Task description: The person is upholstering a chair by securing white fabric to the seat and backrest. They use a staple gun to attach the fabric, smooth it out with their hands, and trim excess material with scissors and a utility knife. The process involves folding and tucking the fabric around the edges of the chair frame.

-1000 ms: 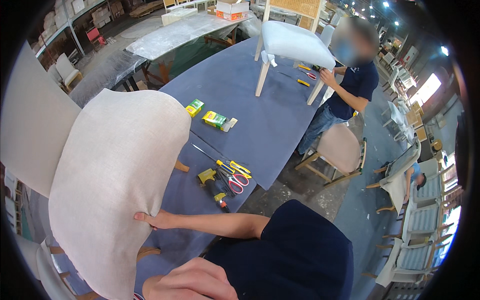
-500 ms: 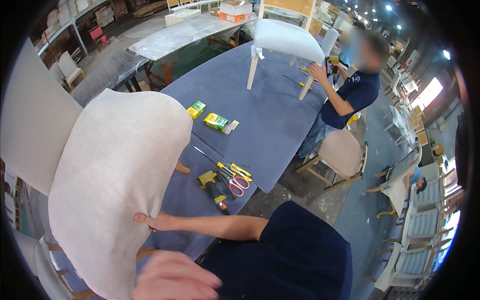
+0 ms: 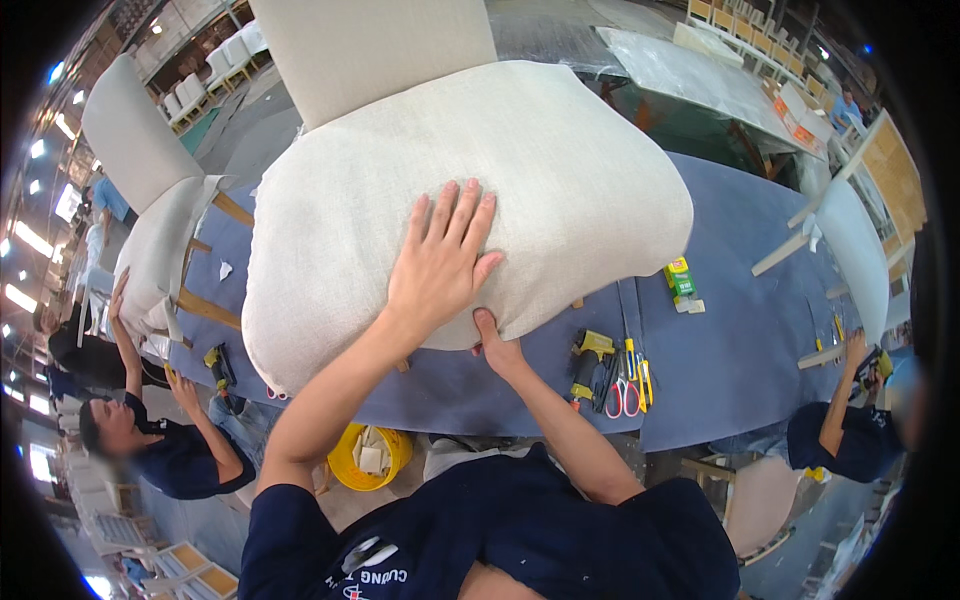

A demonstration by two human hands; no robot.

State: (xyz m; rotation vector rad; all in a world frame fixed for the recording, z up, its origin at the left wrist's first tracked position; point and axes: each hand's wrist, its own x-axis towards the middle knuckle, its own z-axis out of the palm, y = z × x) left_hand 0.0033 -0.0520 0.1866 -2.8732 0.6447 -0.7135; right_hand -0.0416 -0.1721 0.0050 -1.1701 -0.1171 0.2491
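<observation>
Beige fabric-upholstered chair (image 3: 570, 170) on the blue-grey worktop (image 3: 720, 350), left of a yellow-and-green carton (image 3: 683, 283), your left hand (image 3: 435, 265) flat on its seat, fingers released, your right hand (image 3: 495, 345) grasping the near edge.

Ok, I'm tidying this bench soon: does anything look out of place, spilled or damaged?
A small white scrap lies loose on the blue table, left of the near chair, like stray litter. The green-and-yellow box seems open at one end. No spill or damage stands out.
</observation>
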